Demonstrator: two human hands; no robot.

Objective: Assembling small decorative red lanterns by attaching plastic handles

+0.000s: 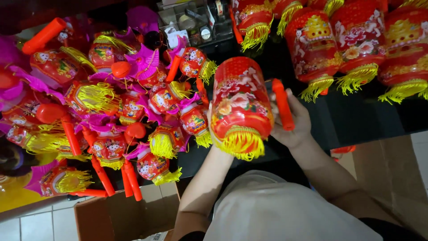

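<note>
Now | right hand (294, 127) grips orange handle (283, 104) | left hand (210, 117) (mostly hidden) cups red lantern (240, 102)

Bare dark tabletop (356, 118) between hanging lanterns (356, 40) and small-lantern pile (111, 102).

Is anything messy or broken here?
Nothing looks broken. The small lanterns on the left lie jumbled in a heap, handles pointing every way, while the big lanterns at top right sit in a neat row.
</note>
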